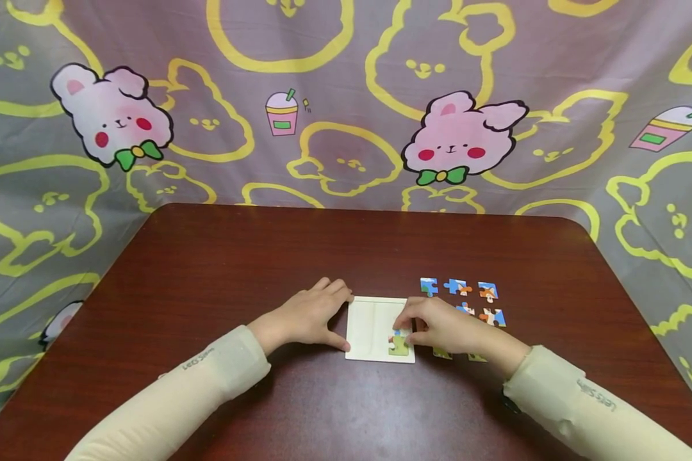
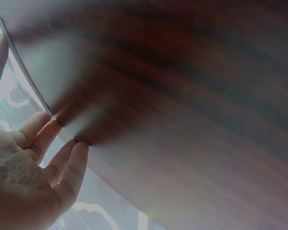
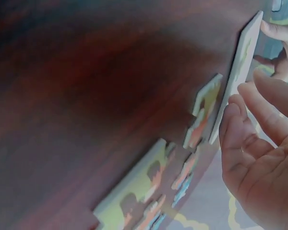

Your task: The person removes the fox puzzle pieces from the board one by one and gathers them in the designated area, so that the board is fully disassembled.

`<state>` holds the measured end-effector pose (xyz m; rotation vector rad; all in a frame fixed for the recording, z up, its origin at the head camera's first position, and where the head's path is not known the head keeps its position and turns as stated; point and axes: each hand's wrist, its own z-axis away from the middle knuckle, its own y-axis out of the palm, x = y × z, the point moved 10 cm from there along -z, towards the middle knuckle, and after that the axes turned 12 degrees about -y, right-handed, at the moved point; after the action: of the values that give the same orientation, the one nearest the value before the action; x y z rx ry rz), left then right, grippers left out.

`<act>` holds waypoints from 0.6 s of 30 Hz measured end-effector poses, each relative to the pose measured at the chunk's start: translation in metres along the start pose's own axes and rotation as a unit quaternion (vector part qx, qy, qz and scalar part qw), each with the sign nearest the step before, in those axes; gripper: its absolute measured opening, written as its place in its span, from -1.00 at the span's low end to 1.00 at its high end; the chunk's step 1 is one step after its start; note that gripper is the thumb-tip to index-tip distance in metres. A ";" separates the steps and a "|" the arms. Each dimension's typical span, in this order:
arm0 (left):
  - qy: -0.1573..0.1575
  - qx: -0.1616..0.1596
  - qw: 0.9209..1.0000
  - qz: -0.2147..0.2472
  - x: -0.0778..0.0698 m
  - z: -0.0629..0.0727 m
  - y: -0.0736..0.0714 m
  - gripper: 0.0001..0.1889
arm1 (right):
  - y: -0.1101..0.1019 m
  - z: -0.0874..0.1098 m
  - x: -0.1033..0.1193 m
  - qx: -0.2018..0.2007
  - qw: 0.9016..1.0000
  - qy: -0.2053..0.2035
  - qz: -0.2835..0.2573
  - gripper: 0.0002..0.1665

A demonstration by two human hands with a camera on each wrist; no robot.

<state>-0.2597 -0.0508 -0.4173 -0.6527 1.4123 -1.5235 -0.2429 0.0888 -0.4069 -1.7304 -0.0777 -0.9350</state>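
A pale square puzzle tray (image 1: 370, 328) with a raised rim lies flat on the table. My left hand (image 1: 314, 314) spreads along its left side, thumb at the near corner and fingertips at the far one; the left wrist view shows its fingers (image 2: 69, 172) near the tray edge. In the tray's near right corner lies a green jigsaw piece (image 1: 398, 346) with a blue tab. My right hand (image 1: 438, 323) bends over it, thumb and index fingertips at its right and far edges. Other fingers (image 3: 233, 124) curl beside the tray in the right wrist view.
Several loose jigsaw pieces lie right of the tray, among them a blue one (image 1: 428, 286) and an orange-and-blue one (image 1: 487, 291). My right hand and forearm partly cover the nearer ones. A patterned curtain (image 1: 346, 102) hangs behind the dark wooden table (image 1: 254, 256).
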 end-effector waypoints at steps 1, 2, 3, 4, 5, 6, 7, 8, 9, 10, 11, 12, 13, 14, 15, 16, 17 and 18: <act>0.000 0.000 1.000 0.000 0.000 0.000 0.000 -0.11 | 0.001 -0.001 -0.001 0.001 1.000 0.003 0.002 -0.77; 0.000 0.000 1.000 0.000 0.000 0.000 0.000 -0.11 | 0.002 -0.001 -0.001 0.001 1.000 0.005 0.002 -0.76; 0.000 0.000 1.000 0.000 0.000 0.000 0.000 -0.11 | 0.002 -0.001 -0.002 0.001 1.000 0.009 0.002 -0.76; 0.000 0.000 1.000 0.000 0.000 0.000 0.000 -0.11 | 0.003 -0.001 -0.002 0.003 1.000 0.015 0.002 -0.75; 0.000 0.000 1.000 0.000 -0.001 0.000 0.000 -0.11 | 0.003 -0.001 -0.003 0.003 1.000 0.020 0.002 -0.75; 0.001 -0.001 1.000 0.000 -0.001 0.000 0.000 -0.12 | 0.003 -0.001 -0.002 0.003 1.000 0.020 0.004 -0.75; 0.001 -0.001 1.000 0.000 -0.001 -0.001 0.000 -0.12 | 0.003 -0.001 -0.003 0.002 1.000 0.024 0.002 -0.75; 0.001 -0.001 1.000 0.001 -0.001 -0.001 0.000 -0.12 | 0.003 -0.001 -0.002 0.000 1.000 0.020 0.004 -0.75; 0.002 -0.001 1.000 0.002 -0.001 -0.001 0.000 -0.12 | 0.004 -0.001 -0.002 -0.001 1.000 0.021 0.005 -0.75; 0.002 -0.002 1.000 0.003 -0.001 -0.001 0.000 -0.11 | 0.004 -0.001 -0.001 -0.002 1.000 0.018 0.008 -0.74; 0.002 -0.001 1.000 0.004 -0.001 -0.001 0.000 -0.11 | 0.005 -0.001 -0.001 -0.002 1.000 0.018 0.010 -0.74; 0.002 -0.001 1.000 0.004 -0.001 -0.001 0.000 -0.11 | 0.005 -0.001 -0.001 -0.002 1.000 0.017 0.013 -0.73; 0.002 -0.001 1.000 0.004 -0.001 -0.001 0.000 -0.11 | 0.006 -0.001 -0.001 -0.002 1.000 0.017 0.015 -0.72; 0.002 0.000 1.000 0.005 -0.001 -0.001 0.000 -0.11 | 0.006 -0.001 -0.001 -0.001 1.000 0.017 0.018 -0.71; 0.001 0.000 1.000 0.004 0.000 -0.001 0.001 -0.11 | 0.007 -0.001 -0.002 -0.001 1.000 0.021 0.019 -0.70; 0.001 0.000 1.000 0.004 0.000 0.000 0.001 -0.11 | 0.007 -0.001 -0.001 0.000 1.000 0.021 0.021 -0.70; 0.000 0.001 1.000 0.003 0.000 0.000 0.001 -0.11 | 0.008 -0.001 -0.002 0.001 0.999 0.025 0.021 -0.69; 0.000 0.001 1.000 0.002 0.000 0.000 0.001 -0.11 | 0.008 -0.001 -0.002 0.001 0.999 0.025 0.023 -0.69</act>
<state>-0.2596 -0.0508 -0.4185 -0.6472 1.4114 -1.5213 -0.2409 0.0854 -0.4146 -1.6989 -0.0059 -0.9446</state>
